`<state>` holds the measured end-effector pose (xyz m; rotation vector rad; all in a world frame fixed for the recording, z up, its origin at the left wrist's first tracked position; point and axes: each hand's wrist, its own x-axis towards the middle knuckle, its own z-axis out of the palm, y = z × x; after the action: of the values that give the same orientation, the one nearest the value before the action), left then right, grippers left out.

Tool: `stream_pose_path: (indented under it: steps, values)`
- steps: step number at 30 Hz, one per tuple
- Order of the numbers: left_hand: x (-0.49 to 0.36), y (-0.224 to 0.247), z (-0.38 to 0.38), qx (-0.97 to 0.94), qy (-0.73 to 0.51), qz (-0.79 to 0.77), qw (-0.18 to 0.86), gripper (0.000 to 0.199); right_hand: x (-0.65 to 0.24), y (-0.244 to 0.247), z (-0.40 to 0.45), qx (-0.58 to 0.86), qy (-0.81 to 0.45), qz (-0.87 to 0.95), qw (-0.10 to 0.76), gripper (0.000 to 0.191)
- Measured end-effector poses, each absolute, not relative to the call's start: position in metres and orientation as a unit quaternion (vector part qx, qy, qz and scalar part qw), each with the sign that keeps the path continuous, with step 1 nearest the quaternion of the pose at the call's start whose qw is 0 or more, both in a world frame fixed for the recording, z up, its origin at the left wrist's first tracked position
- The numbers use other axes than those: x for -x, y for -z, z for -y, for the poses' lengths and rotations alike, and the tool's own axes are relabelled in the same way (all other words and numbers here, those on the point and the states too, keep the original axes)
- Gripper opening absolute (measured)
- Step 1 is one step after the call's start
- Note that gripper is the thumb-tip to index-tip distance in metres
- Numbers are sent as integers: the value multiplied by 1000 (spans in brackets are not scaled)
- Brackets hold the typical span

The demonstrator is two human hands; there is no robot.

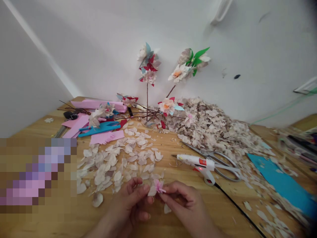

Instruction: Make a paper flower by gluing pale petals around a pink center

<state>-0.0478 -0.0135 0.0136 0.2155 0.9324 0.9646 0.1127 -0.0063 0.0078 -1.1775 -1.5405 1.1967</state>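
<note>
Low over the front of the table, my two hands meet at a small flower with a fringed pink centre. My left hand pinches a pale petal against the flower's left side between thumb and fingers. From the right, my right hand grips the flower close to its pink fringe; its stem or base is hidden by the fingers. Loose pale petals lie just beyond my left hand. A white glue gun with a lit red light rests beyond my right hand, its black cord running toward the front right.
Scissors lie behind the glue gun. A large heap of dry petals fills the back right, near a blue sheet. Pink paper lies at the left. Finished flowers on twigs lean against the wall.
</note>
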Motion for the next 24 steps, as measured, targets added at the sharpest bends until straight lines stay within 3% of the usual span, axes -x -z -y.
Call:
stream_pose_path:
  steps: [8,24]
  values:
    - [49,-13,14,-77,-450,-431,779,34,-113,-4,4,441,-543,590,403,6]
    - [49,-11,16,-90,-441,-412,792,26,-116,-3,3,431,-508,639,384,7]
